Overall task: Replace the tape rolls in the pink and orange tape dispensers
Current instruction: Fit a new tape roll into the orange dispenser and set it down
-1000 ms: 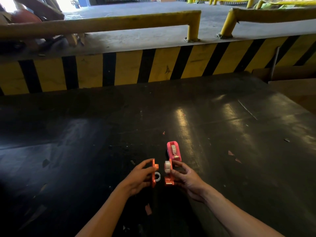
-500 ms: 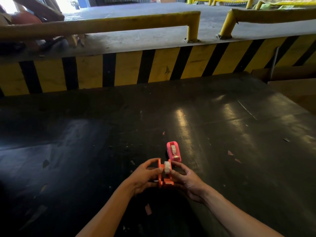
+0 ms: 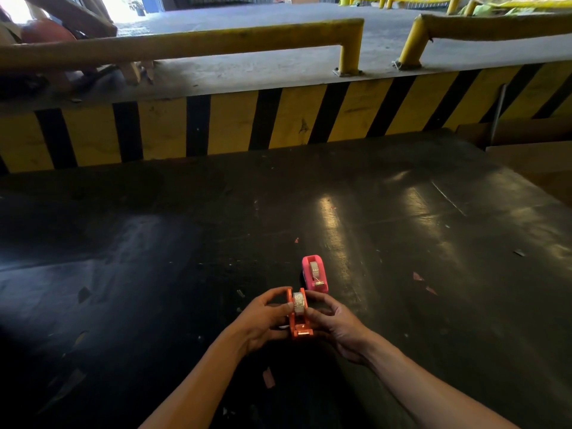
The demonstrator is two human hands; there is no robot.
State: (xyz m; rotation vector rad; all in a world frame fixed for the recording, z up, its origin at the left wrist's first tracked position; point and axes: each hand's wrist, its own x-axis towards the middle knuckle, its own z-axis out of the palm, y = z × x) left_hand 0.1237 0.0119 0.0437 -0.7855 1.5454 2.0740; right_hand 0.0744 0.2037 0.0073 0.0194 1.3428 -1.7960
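A: Orange tape dispenser (image 3: 297,317), held low over the dark tabletop (image 3: 402,243), a tape roll (image 3: 299,302) seated between its two side plates. Looks like thin moulded plastic. I'd judge it light and fairly stiff, though the plates may flex if squeezed hard.

B: Grip?

A: Left hand (image 3: 263,320) closed on the left plate, right hand (image 3: 334,323) closed on the right plate. Both pinch it from opposite sides, fingertips near the roll. Whether the halves are fully snapped together, can't tell.

B: Best hold?

A: By the flat side plates, as now. Keep clear of the front end, where a cutter would likely sit, and off the tape face, which is probably sticky and smooth.

B: And the other one?

A: Pink tape dispenser (image 3: 315,273) stands on the tabletop just beyond the hands, untouched, tape showing in its slot. Striped yellow-black barrier (image 3: 235,125) well behind.
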